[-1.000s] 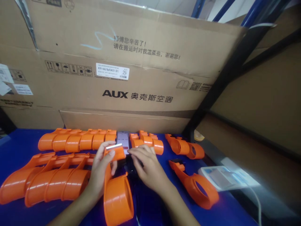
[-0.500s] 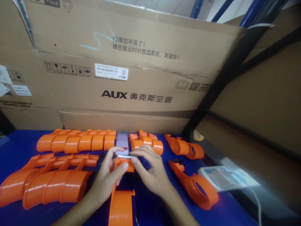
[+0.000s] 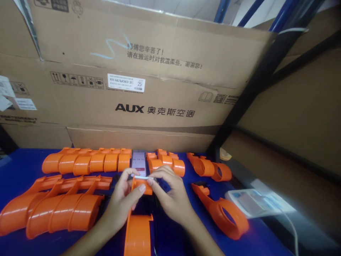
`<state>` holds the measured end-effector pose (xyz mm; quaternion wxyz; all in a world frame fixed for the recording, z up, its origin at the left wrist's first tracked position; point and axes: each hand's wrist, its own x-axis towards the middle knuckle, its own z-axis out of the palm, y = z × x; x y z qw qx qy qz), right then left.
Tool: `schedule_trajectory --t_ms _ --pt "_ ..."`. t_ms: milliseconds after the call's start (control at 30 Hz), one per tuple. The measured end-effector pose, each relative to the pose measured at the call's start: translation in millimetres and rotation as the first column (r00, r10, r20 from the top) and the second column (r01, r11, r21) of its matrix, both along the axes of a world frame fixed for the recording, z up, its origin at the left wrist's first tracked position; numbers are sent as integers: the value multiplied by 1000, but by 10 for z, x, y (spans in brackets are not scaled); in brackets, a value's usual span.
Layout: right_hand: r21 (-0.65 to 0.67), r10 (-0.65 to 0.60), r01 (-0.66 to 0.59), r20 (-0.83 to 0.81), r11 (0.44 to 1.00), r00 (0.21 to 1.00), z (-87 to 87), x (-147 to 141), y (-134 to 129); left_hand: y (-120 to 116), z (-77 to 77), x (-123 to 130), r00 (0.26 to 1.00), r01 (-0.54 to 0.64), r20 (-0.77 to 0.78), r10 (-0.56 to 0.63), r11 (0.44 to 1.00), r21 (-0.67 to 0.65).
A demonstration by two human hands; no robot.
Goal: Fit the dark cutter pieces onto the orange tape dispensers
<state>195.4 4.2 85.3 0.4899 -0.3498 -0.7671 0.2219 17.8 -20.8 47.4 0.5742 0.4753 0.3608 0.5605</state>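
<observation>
My left hand (image 3: 124,193) is closed around the upper end of an orange plastic tape dispenser (image 3: 138,234), its thumb lying across the front. The dispenser's wide curved part hangs toward me. A pale, toothed cutting blade (image 3: 141,177) lies along the top edge of the held end. With thumb and fingers, my right hand (image 3: 170,193) pinches the right end of this blade and edge. Whether the blade is fully seated, I cannot tell.
Rows of orange dispensers (image 3: 82,163) stand on the blue table, with more (image 3: 61,213) at left and a single one (image 3: 226,217) at right. Behind my hands is a phone (image 3: 139,161) showing a timer. A white device with a cable (image 3: 255,202) lies right; a cardboard box (image 3: 160,89) rises behind.
My right thumb has shifted slightly left along the blade, and the left fingertips no longer overlap the phone's red button. Both hands keep their grip on the dispenser.
</observation>
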Motion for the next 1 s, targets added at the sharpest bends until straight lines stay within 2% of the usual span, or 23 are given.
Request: schedule_trajectory --t_ms 267,500,667,767,900,1000 --pt "11 -28 29 -8 1000 1000 22 32 9 13 31 -30 998 -56 -28 57 998 18" --pt "6 -80 81 -47 997 996 74 135 25 61 58 -76 996 -89 13 88 995 41" --pt "61 -196 199 -53 978 979 68 248 73 105 36 -92 991 -113 76 110 993 36" --pt "112 -235 228 51 967 971 65 310 128 121 23 -99 990 -118 85 116 993 27" --pt "79 -80 58 312 995 947 46 361 188 128 7 -105 989 -124 80 122 992 24" --pt "41 -22 7 401 999 916 22 385 210 139 2 -101 989 -127 75 125 992 27"
